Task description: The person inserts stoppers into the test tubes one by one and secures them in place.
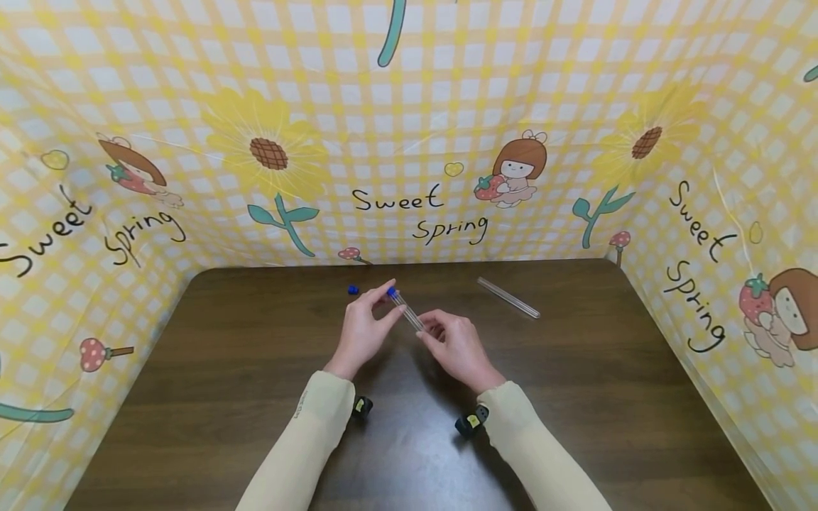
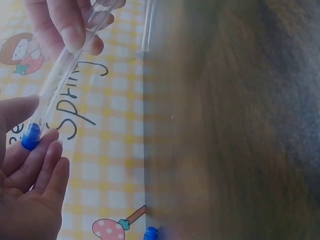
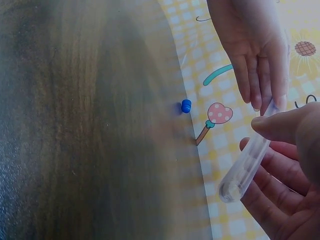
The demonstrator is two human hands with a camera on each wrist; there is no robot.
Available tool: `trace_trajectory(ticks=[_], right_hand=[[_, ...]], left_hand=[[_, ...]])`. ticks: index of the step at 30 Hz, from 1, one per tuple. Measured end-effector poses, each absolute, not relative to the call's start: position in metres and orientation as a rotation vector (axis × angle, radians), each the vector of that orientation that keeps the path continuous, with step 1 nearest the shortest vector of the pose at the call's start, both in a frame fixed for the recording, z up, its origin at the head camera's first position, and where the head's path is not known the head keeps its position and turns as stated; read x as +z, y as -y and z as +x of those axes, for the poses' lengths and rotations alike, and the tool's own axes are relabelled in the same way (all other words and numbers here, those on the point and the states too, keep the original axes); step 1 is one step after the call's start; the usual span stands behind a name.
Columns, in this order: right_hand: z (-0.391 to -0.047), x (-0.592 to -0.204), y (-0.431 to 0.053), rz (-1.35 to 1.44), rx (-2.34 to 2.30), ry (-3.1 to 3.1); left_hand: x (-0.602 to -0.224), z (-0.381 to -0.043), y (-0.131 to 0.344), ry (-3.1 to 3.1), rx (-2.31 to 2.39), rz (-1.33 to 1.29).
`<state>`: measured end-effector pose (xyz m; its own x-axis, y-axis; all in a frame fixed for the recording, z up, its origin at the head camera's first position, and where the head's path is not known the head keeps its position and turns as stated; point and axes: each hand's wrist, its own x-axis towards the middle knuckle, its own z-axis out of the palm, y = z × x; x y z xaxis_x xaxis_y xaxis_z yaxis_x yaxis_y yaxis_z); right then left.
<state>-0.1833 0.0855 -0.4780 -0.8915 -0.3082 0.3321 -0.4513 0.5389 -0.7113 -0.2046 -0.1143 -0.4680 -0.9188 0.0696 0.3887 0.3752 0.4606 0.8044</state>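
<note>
Between my two hands, above the table, slants a clear test tube point(image 1: 412, 319) with a blue cap point(image 1: 392, 292) at its upper left end. My left hand point(image 1: 364, 328) pinches that capped end; in the left wrist view its thumb lies against the glass and its fingers behind the blue cap point(image 2: 31, 137). Lower down, my right hand point(image 1: 458, 346) grips the tube between thumb and fingers. The rounded closed end of the tube point(image 3: 232, 191) sticks out past the right hand in the right wrist view.
A second clear test tube point(image 1: 509, 297) lies on the dark wooden table point(image 1: 255, 341), right of the hands. A loose blue cap point(image 1: 353, 290) sits near the back edge, left of them. Yellow checked cloth point(image 1: 415, 142) walls the back and sides.
</note>
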Motion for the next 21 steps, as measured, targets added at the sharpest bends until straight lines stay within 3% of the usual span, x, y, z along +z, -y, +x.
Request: trace_trajectory(ticks=[21], right_hand=[[-0.183, -0.477, -0.088, 0.585, 1.343, 2.636]], left_hand=[[-0.458, -0.213, 0.141, 2.428, -1.389, -0.316]])
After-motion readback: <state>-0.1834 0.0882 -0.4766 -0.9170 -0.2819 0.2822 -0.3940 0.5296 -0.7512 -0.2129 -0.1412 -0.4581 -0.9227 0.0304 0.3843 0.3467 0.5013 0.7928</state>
